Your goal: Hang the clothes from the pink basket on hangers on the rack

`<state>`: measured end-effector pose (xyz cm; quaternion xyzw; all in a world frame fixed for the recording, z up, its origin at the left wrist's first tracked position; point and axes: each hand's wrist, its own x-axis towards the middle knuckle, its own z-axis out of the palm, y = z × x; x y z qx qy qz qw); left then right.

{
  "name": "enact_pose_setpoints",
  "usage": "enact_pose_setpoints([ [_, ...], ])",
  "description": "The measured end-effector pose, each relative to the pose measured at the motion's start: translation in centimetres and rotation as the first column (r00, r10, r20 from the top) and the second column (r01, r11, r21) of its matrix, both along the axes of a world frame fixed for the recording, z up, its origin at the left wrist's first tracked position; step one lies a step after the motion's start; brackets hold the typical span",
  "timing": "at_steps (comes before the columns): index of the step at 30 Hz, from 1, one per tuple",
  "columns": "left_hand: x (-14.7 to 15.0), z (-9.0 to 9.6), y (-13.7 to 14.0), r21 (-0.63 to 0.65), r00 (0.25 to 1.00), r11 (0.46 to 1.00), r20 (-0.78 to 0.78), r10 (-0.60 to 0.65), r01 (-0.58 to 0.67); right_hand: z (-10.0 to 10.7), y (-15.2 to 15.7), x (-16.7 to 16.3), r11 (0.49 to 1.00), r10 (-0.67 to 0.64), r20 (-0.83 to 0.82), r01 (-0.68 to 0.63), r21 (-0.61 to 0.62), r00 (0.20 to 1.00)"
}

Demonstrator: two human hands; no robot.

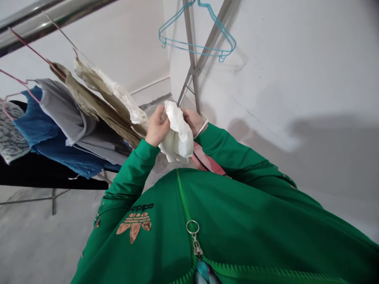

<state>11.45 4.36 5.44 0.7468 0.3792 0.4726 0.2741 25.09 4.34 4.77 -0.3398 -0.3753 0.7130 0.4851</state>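
Observation:
A bunched white cloth (179, 132), which looks like a light garment, hangs between my hands in front of my chest. My left hand (158, 127) pinches its left edge between thumb and fingers. On the other side my right hand (193, 119) grips it, with the fingertips partly hidden behind the fabric. Folds cover the cloth, so its exact kind cannot be made out. Just left of my left hand hangs a white lace-edged garment (124, 96) on the rack.
Several garments, among them a blue one (53, 138) and a grey one (68, 106), hang from a metal rail (56, 19) at the left. Blue hangers (197, 49) hang ahead by the rack's crossed legs (194, 71). Something pink (209, 159) is below my right forearm. A wall stands right.

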Motion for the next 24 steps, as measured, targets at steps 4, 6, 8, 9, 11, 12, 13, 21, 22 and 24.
enact_pose_setpoints([
  [4,0.4,3.1,0.6,-0.136,0.975,0.989,0.209,0.081,-0.053,0.5,0.4,0.1,0.999,-0.01,0.076,0.007,0.047,0.997],
  [6,0.6,4.9,0.6,-0.195,0.946,0.978,0.298,0.131,-0.075,0.5,0.0,0.7,0.973,-0.167,0.14,0.141,0.182,0.976],
  [8,0.6,6.4,0.6,-0.217,0.923,0.973,0.352,0.157,-0.083,0.4,-0.8,1.2,0.906,-0.286,0.2,0.197,0.374,0.937],
  [9,0.6,7.0,0.6,-0.218,0.918,0.972,0.362,0.16,-0.083,0.4,-1.2,1.3,0.866,-0.318,0.244,0.176,0.469,0.916],
  [11,0.5,7.8,0.6,-0.2,0.926,0.976,0.346,0.15,-0.083,0.5,-2.1,1.1,0.783,-0.373,0.343,0.095,0.614,0.862],
  [12,0.3,8.0,0.7,-0.186,0.936,0.979,0.321,0.142,-0.085,0.5,-2.3,0.9,0.749,-0.399,0.381,0.057,0.66,0.834],
  [13,0.1,8.2,0.8,-0.176,0.947,0.981,0.29,0.135,-0.086,0.5,-2.3,0.9,0.724,-0.425,0.405,0.036,0.688,0.809],
  [21,-4.4,10.0,0.2,-0.551,0.991,0.833,-0.135,-0.023,-0.056,3.0,0.9,5.9,0.792,-0.451,0.276,0.238,0.563,0.849],
  [22,-4.9,9.9,0.3,-0.6,0.98,0.795,-0.194,-0.041,-0.086,3.6,1.0,6.5,0.814,-0.411,0.262,0.223,0.536,0.873],
  [24,-5.9,9.0,1.0,-0.618,0.953,0.771,-0.298,-0.05,-0.153,4.7,0.9,7.2,0.845,-0.338,0.232,0.185,0.502,0.912],
])
